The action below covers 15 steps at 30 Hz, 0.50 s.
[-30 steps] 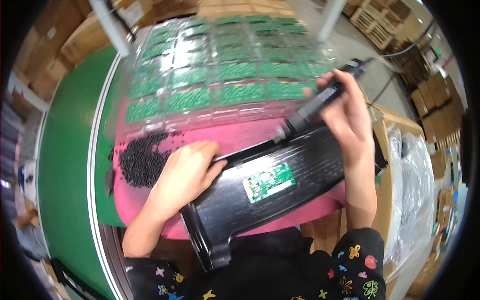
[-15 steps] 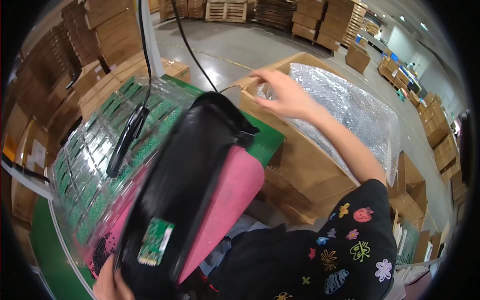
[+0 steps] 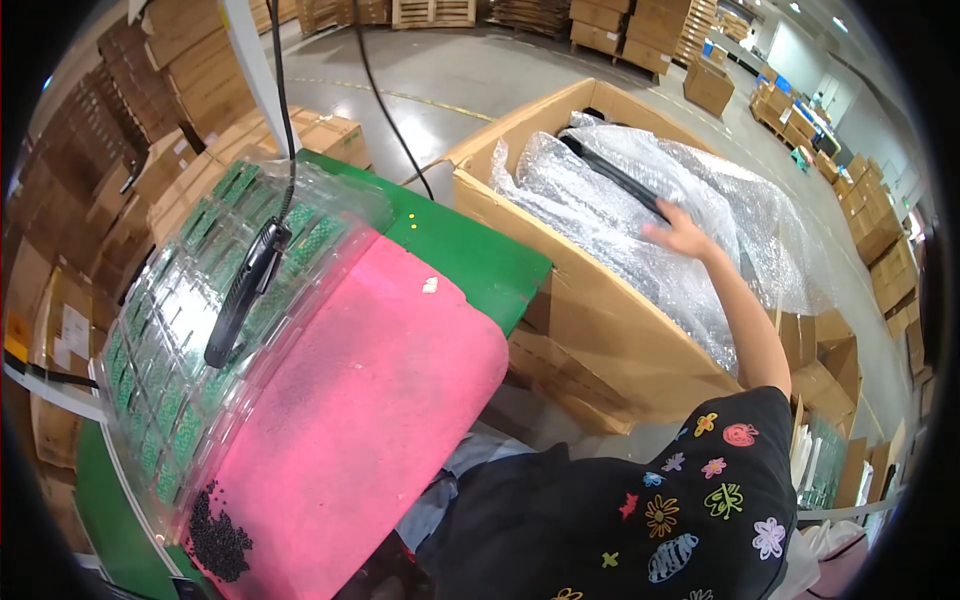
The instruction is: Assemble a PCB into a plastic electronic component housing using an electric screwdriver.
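Observation:
My right hand (image 3: 682,236) reaches into the open cardboard box (image 3: 580,262) on the right. Its fingers are stretched and apart over crumpled clear bubble wrap (image 3: 630,235). A long black bar-like part (image 3: 618,172) lies among the wrap, its near end at my fingertips; whether they touch it I cannot tell. My left hand is out of view. On the bench lies a pink mat (image 3: 350,400), with a pile of small black screws (image 3: 218,540) at its near left corner and a small whitish scrap (image 3: 430,285) near its far edge.
Clear plastic trays of green circuit boards (image 3: 180,330) stand left of the mat. A black corded electric screwdriver (image 3: 245,290) hangs above them. The green bench top (image 3: 450,245) ends close to the box. Stacked cartons (image 3: 70,340) stand at the left.
The long black casing with a green circuit board has left the mat and view, as has my left hand. My right hand moved right and nearer; the bubble wrap is shifted, exposing the black part.

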Tool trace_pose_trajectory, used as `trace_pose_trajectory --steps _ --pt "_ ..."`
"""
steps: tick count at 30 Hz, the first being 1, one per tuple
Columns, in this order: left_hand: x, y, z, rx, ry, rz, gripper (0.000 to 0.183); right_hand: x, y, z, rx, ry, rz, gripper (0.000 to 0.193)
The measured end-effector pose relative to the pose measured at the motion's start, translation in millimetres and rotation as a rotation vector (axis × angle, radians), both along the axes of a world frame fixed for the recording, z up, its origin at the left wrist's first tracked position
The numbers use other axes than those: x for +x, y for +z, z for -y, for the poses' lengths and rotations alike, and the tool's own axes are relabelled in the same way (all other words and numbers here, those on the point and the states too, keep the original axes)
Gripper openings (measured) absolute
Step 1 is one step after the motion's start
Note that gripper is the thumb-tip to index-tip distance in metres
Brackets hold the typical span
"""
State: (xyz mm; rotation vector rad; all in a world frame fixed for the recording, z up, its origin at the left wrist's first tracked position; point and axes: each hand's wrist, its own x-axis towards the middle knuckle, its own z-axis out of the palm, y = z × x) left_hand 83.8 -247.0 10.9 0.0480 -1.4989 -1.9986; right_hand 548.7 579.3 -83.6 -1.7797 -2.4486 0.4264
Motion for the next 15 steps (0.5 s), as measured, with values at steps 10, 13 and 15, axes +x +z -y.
trace_pose_trajectory --steps 10,13,15 --pt "-105.8 -99.1 176.1 -0.694 0.399 -0.243 0.038 -12.5 22.5 -15.6 0.085 -0.369 0.256 0.075" --pt "-118.4 -133.9 231.8 -0.809 0.446 -0.184 0.058 -20.6 18.4 -15.9 0.106 -0.42 0.291 0.077" --pt "-123.0 -148.3 250.7 -0.856 0.471 -0.203 0.062 -24.0 35.9 -12.3 0.07 -0.345 0.296 0.076"
